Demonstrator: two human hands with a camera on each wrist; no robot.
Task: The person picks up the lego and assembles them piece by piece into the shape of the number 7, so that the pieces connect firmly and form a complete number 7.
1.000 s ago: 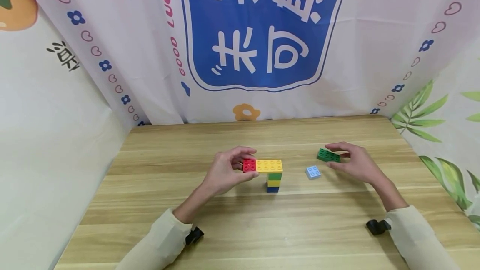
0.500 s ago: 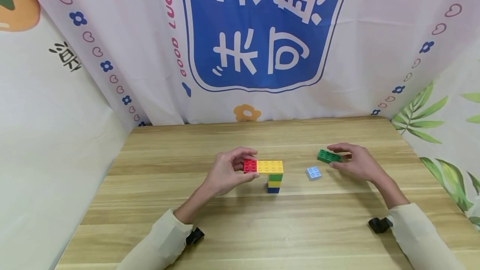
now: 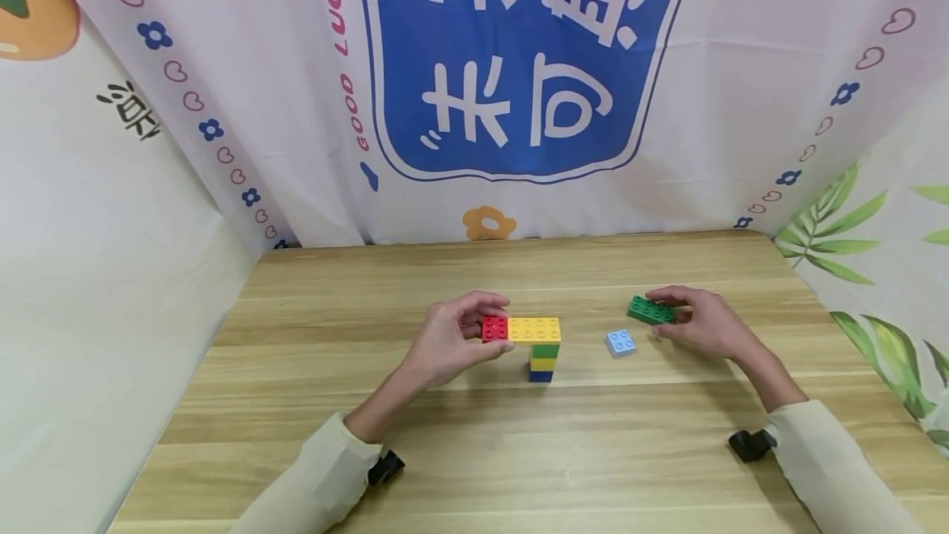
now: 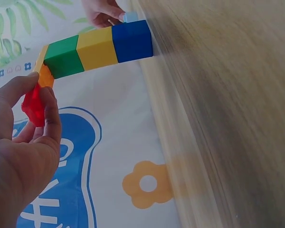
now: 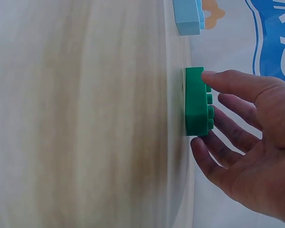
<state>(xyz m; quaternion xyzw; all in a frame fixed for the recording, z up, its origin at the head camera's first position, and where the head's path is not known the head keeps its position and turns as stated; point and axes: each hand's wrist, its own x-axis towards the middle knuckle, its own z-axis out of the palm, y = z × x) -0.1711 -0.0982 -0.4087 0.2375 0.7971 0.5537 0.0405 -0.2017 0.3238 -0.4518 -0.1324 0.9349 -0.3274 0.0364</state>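
Observation:
My left hand point(image 3: 445, 340) pinches the red brick point(image 3: 494, 329) between thumb and fingers. It adjoins a long yellow brick point(image 3: 534, 330), level with it, whose right end sits on an upright stack. That stack runs green point(image 4: 64, 57), yellow point(image 4: 97, 47) and dark blue point(image 4: 132, 41) from top to bottom. To the right, a dark green brick point(image 5: 195, 102) lies on the table, studs up. Loosely bent round it is my right hand point(image 3: 704, 324), thumb tip at one corner and fingers by the other end; a firm grip does not show.
A small light blue brick point(image 3: 620, 342) lies between the stack and the dark green brick. The wooden table point(image 3: 474, 452) ends at a printed cloth point(image 3: 415, 204) at the back. Black wrist straps show at both sleeves.
My right hand shifts very slightly at the dark green brick, its fingers drawing a little closer. The left hand keeps its hold on the red brick. The bricks stay in place.

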